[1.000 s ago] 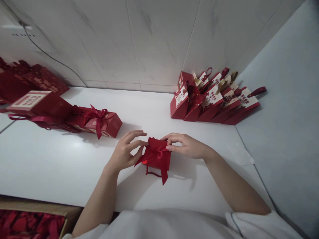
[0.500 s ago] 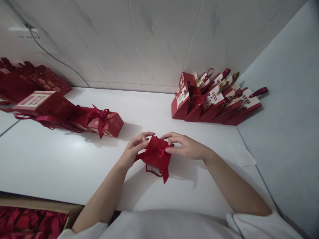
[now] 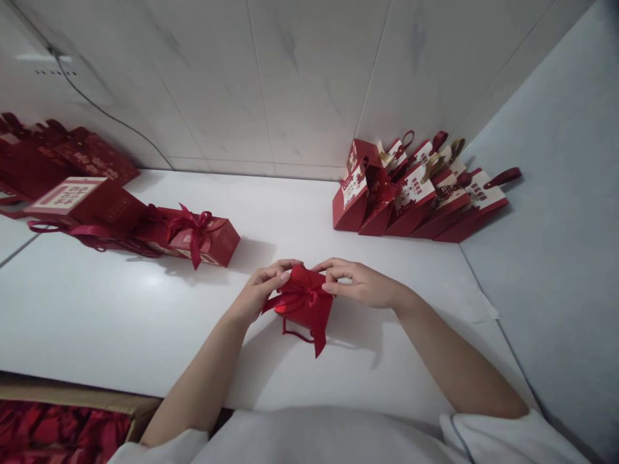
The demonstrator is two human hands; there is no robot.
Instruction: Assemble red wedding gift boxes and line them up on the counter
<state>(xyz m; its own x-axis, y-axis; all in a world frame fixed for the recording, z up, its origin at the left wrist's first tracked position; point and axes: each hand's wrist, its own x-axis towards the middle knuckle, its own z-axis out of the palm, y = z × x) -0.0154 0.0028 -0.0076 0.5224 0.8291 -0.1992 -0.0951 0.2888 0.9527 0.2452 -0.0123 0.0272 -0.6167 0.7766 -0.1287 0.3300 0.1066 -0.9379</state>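
A small red gift box [image 3: 300, 317] with a red ribbon bow [image 3: 305, 294] on its top sits between my hands. My left hand [image 3: 265, 289] is closed at the box's upper left, with the thumb by the bow's left side. From the right, my right hand [image 3: 360, 283] grips the box's upper edge, its thumb next to the bow's right loop and its index finger reaching behind. Ribbon tails hang toward the left and the front. A dark red cord handle [image 3: 298, 333] sticks out at the near side. Some fingertips are hidden behind the box.
Several red boxes with ribbon loops [image 3: 411, 190] stand at the back right by the wall. Ribboned red boxes [image 3: 210, 241] and red bags [image 3: 91, 154] are on the left. A cardboard carton [image 3: 140, 412] of red items sits at the lower left, beside the white table [image 3: 120, 316].
The bow looks fuller and more spread, and the top of the box has tilted slightly. Both hands stay at its sides with only small finger shifts.
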